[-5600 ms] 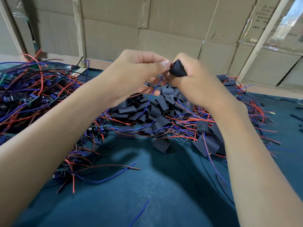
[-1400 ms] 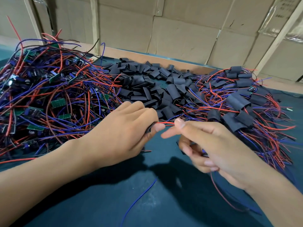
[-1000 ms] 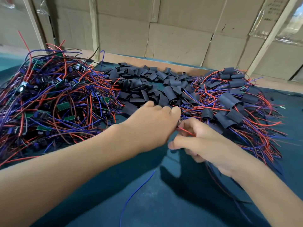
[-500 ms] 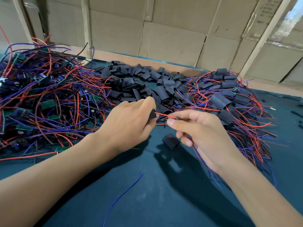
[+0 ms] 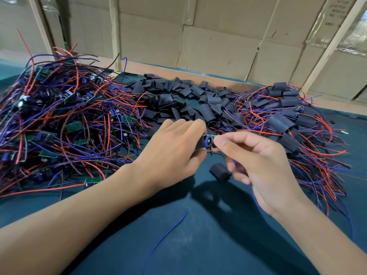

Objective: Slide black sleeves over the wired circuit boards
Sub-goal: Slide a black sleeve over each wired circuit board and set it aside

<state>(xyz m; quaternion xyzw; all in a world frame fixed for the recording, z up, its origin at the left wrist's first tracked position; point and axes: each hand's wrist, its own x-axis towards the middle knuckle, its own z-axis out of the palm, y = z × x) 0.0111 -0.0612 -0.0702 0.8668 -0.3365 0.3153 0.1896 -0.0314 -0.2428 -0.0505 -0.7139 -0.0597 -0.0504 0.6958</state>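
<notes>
A dark green table (image 5: pixel 198 245) carries everything, and the stray black sleeve (image 5: pixel 220 172) lying alone on its cloth serves as landmark. Far to the left of it spreads the largest heap, unsleeved boards tangled in red and blue wire (image 5: pixel 59 126); behind it lies the pile of empty black sleeves (image 5: pixel 188 100); to its right and behind, the finished sleeved boards (image 5: pixel 288 120) trail their leads. Just above and left of the landmark the left hand (image 5: pixel 172 151) grips a black sleeve (image 5: pixel 201 142) between thumb and curled fingers, its open mouth facing right. Directly above the landmark the right hand (image 5: pixel 260 161) pinches a small green circuit board (image 5: pixel 210 140) with thumb and forefinger, its other fingers curled loosely around a blue lead. The board's long axis runs roughly left-right, in line with the sleeve mouth and touching or just entering it, so the coming push is probably leftward from the right hand, which is the nearer to the board. How far the board is inside cannot be told: the left fingers cover most of the sleeve, and the board's wired end is hidden behind the right fingertips.
</notes>
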